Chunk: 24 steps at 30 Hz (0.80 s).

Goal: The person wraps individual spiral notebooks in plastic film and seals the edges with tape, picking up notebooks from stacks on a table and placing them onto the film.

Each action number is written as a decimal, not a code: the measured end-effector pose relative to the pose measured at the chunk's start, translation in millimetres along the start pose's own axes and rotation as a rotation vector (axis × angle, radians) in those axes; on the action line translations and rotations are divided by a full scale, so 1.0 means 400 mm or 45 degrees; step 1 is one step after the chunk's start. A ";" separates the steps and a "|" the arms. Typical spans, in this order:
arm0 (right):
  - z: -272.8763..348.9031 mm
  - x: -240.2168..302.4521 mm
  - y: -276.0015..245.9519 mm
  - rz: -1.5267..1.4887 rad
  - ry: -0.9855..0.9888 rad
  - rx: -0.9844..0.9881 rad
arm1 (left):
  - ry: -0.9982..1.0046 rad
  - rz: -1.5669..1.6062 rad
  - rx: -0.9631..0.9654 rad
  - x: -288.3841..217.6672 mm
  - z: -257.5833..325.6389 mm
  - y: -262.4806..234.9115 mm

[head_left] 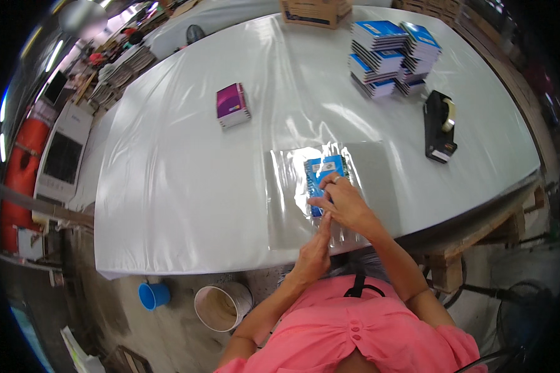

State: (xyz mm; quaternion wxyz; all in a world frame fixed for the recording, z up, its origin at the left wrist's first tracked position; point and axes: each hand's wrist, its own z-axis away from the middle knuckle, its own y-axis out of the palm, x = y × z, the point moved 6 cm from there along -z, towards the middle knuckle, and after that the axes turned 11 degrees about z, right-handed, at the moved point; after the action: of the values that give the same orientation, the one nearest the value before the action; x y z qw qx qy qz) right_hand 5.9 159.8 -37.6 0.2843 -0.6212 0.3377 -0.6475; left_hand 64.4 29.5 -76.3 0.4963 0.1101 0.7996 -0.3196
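A blue spiral notebook (316, 166) lies on the table in front of me, with shiny clear plastic film (286, 186) around it. My right hand (347, 204) rests over the notebook's lower right part. Its fingers are partly bent and spread apart, and they hide some of the cover. Just below, my left hand (314, 253) reaches with straight fingers to the notebook's bottom edge, its fingertips close to the right hand. Both hands appear to touch the film. Neither visibly grips anything.
Stacks of blue spiral notebooks (379, 59) stand at the back right, near a black tape dispenser (438, 127). A small pile of purple notebooks (233, 105) sits left of centre. A cardboard box (314, 12) is at the far edge. Buckets (154, 296) stand on the floor.
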 end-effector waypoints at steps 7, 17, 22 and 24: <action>-0.001 -0.042 0.007 0.035 0.043 -0.106 | 0.022 0.321 0.102 0.023 -0.013 -0.050; 0.007 -0.059 -0.003 -0.346 0.030 -0.259 | -0.451 0.666 -0.338 0.095 -0.259 -0.127; 0.012 -0.054 -0.010 -0.435 0.027 -0.288 | -0.459 0.723 -0.398 0.157 -0.254 -0.059; 0.020 -0.059 -0.011 -0.385 -0.022 -0.337 | -0.385 0.719 -0.433 0.139 -0.285 -0.094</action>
State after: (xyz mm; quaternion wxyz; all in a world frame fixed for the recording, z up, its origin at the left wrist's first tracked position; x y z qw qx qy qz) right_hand 15.6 180.5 -48.6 0.1024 -0.7022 0.3201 -0.6276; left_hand -63.4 63.2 -74.8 0.6890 0.1938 0.6969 -0.0451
